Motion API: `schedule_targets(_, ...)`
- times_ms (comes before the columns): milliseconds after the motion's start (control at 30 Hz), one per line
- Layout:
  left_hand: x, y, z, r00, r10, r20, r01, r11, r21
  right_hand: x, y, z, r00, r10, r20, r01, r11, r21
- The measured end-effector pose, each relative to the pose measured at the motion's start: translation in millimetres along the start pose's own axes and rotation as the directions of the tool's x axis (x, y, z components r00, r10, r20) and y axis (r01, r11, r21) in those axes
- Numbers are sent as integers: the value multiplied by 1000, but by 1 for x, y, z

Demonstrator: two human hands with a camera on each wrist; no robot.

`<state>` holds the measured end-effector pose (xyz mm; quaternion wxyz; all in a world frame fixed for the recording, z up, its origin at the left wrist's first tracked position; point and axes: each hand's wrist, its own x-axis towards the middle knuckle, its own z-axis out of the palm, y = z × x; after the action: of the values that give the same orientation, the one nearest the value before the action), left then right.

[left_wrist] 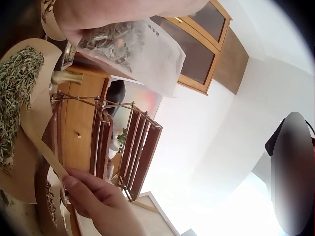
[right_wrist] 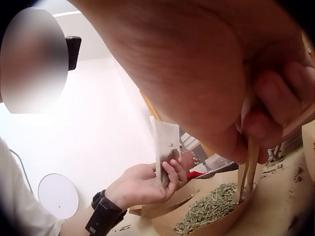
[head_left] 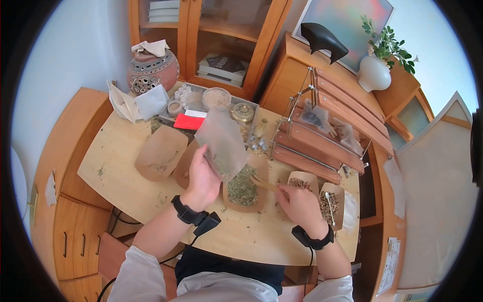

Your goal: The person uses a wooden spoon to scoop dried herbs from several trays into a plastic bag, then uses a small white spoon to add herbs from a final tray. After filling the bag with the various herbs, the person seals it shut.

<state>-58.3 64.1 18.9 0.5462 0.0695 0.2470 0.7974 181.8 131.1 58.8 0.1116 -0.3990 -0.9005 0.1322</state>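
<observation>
My left hand (head_left: 204, 173) holds up a translucent pouch (head_left: 221, 143) by its lower part, the fingers curled round it. Dried plant bits show through its lower end in both wrist views. In my right hand (head_left: 302, 204) is a pair of wooden tongs (head_left: 265, 184), pinched between thumb and fingers. Their two tips reach the edge of the dried green herb (head_left: 241, 190), which is heaped in a brown paper tray (head_left: 246, 207). The herb (right_wrist: 209, 204) lies close beside the tips in the right wrist view. The pouch hangs over the tray's far left corner in the head view.
Left lies another paper tray (head_left: 161, 151) with scattered bits. On the right, one small tray (head_left: 302, 180) holds brown pieces; another carries a white spoon (head_left: 329, 201). Behind are a red packet (head_left: 189, 122), a brass container (head_left: 242, 112) and a wooden rack (head_left: 322, 146).
</observation>
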Motion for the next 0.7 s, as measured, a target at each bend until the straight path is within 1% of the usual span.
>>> schedule_targets(100, -2, -1, 0, 1000, -8, 5, 9, 1000, -5, -5, 4, -4, 1000, -7, -20, 6, 998, -58)
schedule_targets(200, -4, 0, 2, 1000, -10, -6, 10, 1000, 2, -8, 4, -8, 1000, 8, -30, -10, 998, -61)
schedule_targets(300, -2, -2, 1, 1000, -18, -9, 18, 1000, 14, -13, -6, -4, 994, -74, -86, 73, 997, -12)
schedule_targets(400, -3, -4, 1, 1000, -18, -14, 19, 1000, 18, -19, -14, -3, 997, -65, -34, 64, 997, -35)
schedule_targets(433, -4, -5, 1, 1000, -20, -15, 20, 1000, 17, -19, -11, -3, 997, -64, -46, 61, 996, -59)
schedule_targets(500, -6, -7, 1, 999, -48, 6, 48, 999, 16, -23, -1, -5, 996, -55, -69, 47, 993, -111)
schedule_targets(600, -10, -7, 5, 997, -69, 35, 69, 998, 4, -27, 7, -7, 996, 6, -93, -12, 998, -56)
schedule_targets(700, -10, -6, 3, 997, -53, 51, 53, 999, 9, -27, 13, -13, 996, 84, -28, -84, 996, -18)
